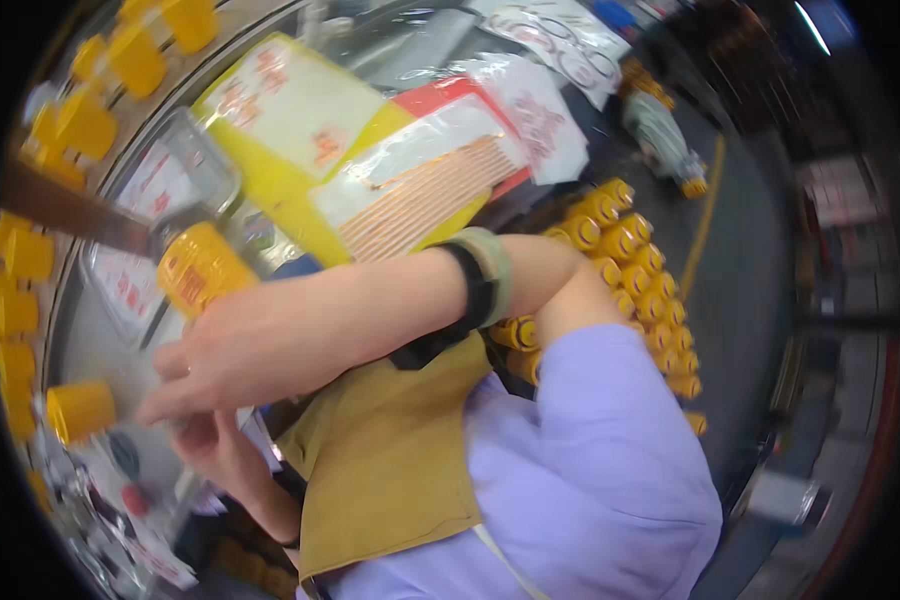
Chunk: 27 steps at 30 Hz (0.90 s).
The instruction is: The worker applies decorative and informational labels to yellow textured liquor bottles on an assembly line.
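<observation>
My right hand [255, 340] reaches across from the right, with a dark watch and a pale green band on its wrist. Its fingers are bent and pressed together at the tips, close to the fingers of my left hand [220, 455], which comes up from below, also curled. Whatever lies between the fingertips is too small and blurred to make out. Just beyond my right hand is a yellow cylindrical can [200, 268] with red print, partly hidden by that hand. Another yellow can [80, 410] stands left of my fingers on the grey metal tabletop [70, 345].
A sheet of copper-coloured strips [435, 195] lies over yellow and red sheets. Clear plastic trays [185, 165] hold printed labels. Several yellow containers [135, 60] line the far left edge. Many yellow cans [635, 260] are grouped at the right. A brown post [80, 210] juts in from the left.
</observation>
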{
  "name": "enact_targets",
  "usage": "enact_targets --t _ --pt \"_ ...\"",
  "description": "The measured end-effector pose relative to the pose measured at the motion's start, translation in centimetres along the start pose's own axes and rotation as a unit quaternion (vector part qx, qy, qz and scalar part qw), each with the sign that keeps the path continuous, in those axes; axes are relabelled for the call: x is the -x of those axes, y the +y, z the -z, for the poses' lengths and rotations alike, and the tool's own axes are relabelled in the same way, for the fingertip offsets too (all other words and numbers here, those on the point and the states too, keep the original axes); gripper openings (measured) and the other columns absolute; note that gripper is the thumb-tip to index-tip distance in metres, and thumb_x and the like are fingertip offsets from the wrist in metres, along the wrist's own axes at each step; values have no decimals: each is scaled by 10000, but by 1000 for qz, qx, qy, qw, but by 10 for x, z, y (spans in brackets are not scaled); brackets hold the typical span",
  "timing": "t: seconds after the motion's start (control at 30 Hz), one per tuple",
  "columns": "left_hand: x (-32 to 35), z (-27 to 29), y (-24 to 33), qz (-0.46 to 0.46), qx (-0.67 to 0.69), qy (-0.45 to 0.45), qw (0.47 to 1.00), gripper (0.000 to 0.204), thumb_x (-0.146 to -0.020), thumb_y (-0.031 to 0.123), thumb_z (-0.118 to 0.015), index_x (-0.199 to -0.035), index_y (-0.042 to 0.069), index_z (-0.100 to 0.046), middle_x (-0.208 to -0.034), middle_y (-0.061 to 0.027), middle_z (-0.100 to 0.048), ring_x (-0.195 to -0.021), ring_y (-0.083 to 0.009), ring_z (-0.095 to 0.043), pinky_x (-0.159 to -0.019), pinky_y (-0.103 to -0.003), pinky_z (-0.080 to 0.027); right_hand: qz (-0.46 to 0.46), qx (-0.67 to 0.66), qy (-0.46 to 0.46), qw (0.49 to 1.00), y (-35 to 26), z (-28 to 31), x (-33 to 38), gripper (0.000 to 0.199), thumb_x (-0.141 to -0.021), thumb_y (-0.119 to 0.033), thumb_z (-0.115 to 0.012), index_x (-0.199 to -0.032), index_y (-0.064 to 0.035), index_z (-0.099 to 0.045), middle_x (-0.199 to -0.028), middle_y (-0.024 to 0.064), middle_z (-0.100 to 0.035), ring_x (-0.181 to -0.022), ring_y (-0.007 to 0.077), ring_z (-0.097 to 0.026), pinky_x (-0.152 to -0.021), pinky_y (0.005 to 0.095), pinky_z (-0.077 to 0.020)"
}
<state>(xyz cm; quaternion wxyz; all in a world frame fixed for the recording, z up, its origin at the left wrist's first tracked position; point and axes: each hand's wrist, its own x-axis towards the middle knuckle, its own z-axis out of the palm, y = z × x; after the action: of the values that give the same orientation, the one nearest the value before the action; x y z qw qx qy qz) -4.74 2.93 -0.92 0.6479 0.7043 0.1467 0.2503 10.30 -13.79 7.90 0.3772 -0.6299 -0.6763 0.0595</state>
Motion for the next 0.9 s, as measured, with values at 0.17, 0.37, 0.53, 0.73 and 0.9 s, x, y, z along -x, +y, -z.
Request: enact_targets --t 0.17,0.37,0.53,0.73,0.9 --pt "1 5 -2 -21 -45 23 999 310 -929 -61 -650 -1231 -31 -586 -1003 -44 -643 -939 -137 -615 -915 -290 -486 -87 -137 148 976 5 -27 10 539 -852 28 -669 -1376 -13 -548 -991 183 -713 -973 372 -712 -842 444 -551" --pt "6 12 -11 -34 -34 6 999 405 -910 -76 -671 -1303 -41 -579 -1008 -40 -639 -939 -142 -606 -904 -295 -487 -147 -200 174 953 -3 -25 25 401 -881 36 -622 -1281 7 -615 -1050 193 -710 -1015 361 -691 -876 437 -541" --pt "13 18 -12 -18 -21 31 999 448 -944 -68 -645 -1380 -13 -561 -1132 -49 -636 -1008 -122 -596 -934 -262 -479 -156 -6 260 953 6 -32 32 422 -874 26 -654 -1289 -48 -640 -1037 173 -720 -965 343 -699 -870 434 -549" --pt "4 4 -15 12 72 -18 997 667 -906 25 -746 -1505 26 -453 -1452 -147 -556 -1295 -246 -557 -1062 -392 -462 -276 -99 143 945 -16 -2 36 486 -871 96 -658 -1331 -56 -621 -930 117 -695 -877 238 -706 -798 351 -564" --pt "4 -7 -17 13 34 -87 996 855 -898 135 -762 -1594 22 -277 -1630 -175 -327 -1498 -298 -347 -1214 -464 -313 -296 -152 107 937 -9 -24 24 459 -888 88 -662 -1323 -45 -604 -938 134 -694 -888 267 -708 -790 368 -559"
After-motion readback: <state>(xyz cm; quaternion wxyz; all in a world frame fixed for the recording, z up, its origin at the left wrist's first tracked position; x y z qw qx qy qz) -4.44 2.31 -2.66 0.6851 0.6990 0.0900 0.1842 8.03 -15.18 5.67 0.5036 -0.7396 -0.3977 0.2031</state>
